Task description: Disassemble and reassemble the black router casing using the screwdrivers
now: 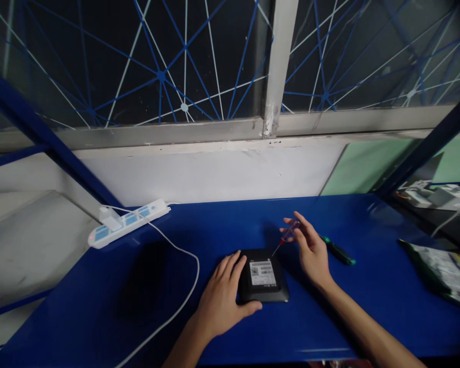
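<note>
Head view: two hands (224, 296), two screwdrivers (290, 232), one black device (283, 286).

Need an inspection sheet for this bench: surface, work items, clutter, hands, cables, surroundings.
Surface: blue tabletop, no spill seen
Work items: black device, label side up; red-collared screwdriver, tip at its upper right
Clutter: green-and-black handled tool beyond right hand; shiny packet at far right
Left hand: spread on device's left side
Right hand: holds screwdriver by its clear handle
Cables: white cable curves left of device; power strip at back left, white adapter plugged in, red light on
Surroundings: dark window, green board behind
</note>
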Demonstrator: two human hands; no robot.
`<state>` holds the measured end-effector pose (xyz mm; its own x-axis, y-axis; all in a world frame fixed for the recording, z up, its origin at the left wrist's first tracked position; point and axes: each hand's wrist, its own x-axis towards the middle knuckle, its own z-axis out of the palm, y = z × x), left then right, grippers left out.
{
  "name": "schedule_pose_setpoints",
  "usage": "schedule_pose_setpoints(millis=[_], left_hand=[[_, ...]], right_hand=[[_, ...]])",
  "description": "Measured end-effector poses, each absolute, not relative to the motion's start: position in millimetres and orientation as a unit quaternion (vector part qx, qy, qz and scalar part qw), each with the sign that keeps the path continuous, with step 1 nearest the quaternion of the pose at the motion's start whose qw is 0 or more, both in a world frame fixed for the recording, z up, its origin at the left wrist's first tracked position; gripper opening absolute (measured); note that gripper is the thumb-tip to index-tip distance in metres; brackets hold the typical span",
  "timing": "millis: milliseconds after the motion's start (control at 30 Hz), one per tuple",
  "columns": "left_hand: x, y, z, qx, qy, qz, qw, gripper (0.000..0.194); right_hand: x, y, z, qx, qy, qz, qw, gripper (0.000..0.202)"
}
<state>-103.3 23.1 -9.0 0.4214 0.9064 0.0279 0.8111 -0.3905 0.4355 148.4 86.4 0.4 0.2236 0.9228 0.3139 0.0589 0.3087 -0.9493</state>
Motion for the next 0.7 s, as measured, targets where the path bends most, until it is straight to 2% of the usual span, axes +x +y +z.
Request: schedule_pose_setpoints(millis=[367,533,700], left_hand=[[-103.9,23.0,-15.2,0.827,0.515,0.150,0.170,0.095],[-104.4,22.8,-14.7,0.829,0.510,0.157,0.166,0.093],[-104.3,22.9,-14.5,0.830,0.509,0.159,0.163,0.095]], right_hand=[[151.2,89.0,-3.9,-0.493,-0.533,0.301,0.618,0.035],[150.5,88.8,-3.2,-0.474,-0.523,0.346,0.618,0.046],[150.7,90.7,-6.0,-0.487,-0.532,0.306,0.622,0.046]])
